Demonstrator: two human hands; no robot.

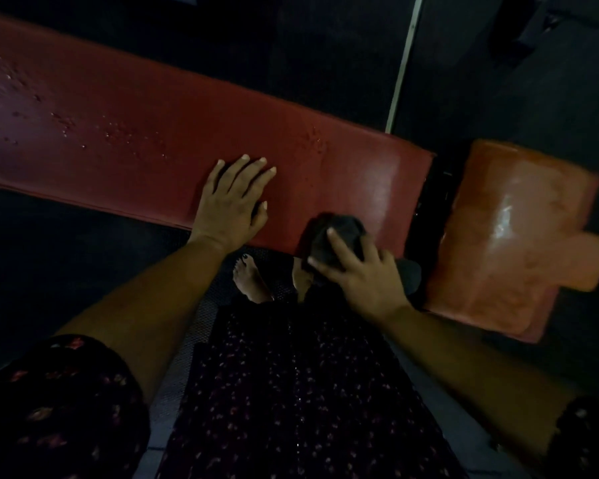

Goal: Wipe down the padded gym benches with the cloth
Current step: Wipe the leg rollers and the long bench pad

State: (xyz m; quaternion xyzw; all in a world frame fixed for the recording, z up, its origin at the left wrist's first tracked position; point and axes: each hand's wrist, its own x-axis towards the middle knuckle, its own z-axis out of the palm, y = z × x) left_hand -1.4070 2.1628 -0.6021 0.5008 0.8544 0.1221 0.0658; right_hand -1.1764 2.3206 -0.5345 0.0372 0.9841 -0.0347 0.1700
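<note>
Resting left hand (229, 207) flat, released, on red bench (118, 133); gripping dark cloth (350, 223) in right hand (363, 276) at bench edge, right of left hand.

1 head-worn wide-angle view — aimed steeply down, close above the red bench (146, 133).

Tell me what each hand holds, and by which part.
Right hand grips the cloth over its bunched top. Left hand rests flat on the bench, holding nothing.
</note>
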